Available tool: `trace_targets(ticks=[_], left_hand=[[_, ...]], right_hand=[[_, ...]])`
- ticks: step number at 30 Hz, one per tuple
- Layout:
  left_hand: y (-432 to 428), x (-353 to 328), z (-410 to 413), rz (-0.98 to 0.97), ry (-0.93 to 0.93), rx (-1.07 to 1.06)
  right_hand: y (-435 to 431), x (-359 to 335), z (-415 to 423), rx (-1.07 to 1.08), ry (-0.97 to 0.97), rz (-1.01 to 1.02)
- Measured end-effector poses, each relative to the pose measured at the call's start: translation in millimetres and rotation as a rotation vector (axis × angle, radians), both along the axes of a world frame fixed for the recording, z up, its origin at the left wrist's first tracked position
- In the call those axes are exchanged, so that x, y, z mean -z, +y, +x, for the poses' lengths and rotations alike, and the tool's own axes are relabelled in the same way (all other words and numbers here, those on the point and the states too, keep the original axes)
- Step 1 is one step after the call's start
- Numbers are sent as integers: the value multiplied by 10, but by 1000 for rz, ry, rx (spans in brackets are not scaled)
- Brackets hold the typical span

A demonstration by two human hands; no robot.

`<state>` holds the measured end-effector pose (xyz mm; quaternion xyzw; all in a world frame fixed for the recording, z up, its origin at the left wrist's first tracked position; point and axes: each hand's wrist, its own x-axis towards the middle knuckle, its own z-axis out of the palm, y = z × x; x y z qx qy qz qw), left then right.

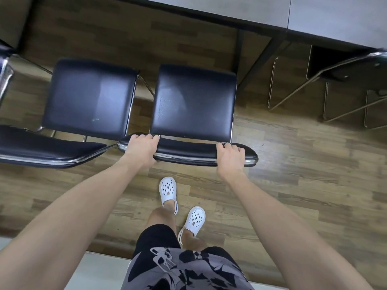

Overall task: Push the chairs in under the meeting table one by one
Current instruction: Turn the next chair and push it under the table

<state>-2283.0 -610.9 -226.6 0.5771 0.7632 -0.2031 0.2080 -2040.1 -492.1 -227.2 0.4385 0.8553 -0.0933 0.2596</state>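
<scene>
Head camera, looking straight down: a person in grey-and-black patterned shorts point(184, 268) and white perforated clogs point(167, 189) stands on a wood-plank floor point(303, 164), both bare arms stretched forward. The left hand point(142, 149) grasps the left end of a black padded backrest point(188, 150), fingers curled over its top edge. The right hand point(230, 156) grips the same backrest near its right end, knuckles up and fingers wrapped over the far side. The chair's black seat point(193, 103), on a chrome frame, lies just beyond the hands and stops short of the table, with bare floor showing between them. A matching second chair point(88, 97) stands just beside it on the left, also out from the table, its own backrest point(48, 146) nearly touching the held one. Farther off, the grey meeting table point(230, 9) with its dark edge runs across the top. At far right a third chair point(356, 68) sits close in against the table.
</scene>
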Motion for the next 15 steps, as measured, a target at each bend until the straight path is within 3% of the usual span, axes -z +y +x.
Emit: trace_targets(ticks=[15], left_hand=[[604, 71, -566, 41, -32, 16]], right_hand=[[532, -33, -492, 17, -29, 9]])
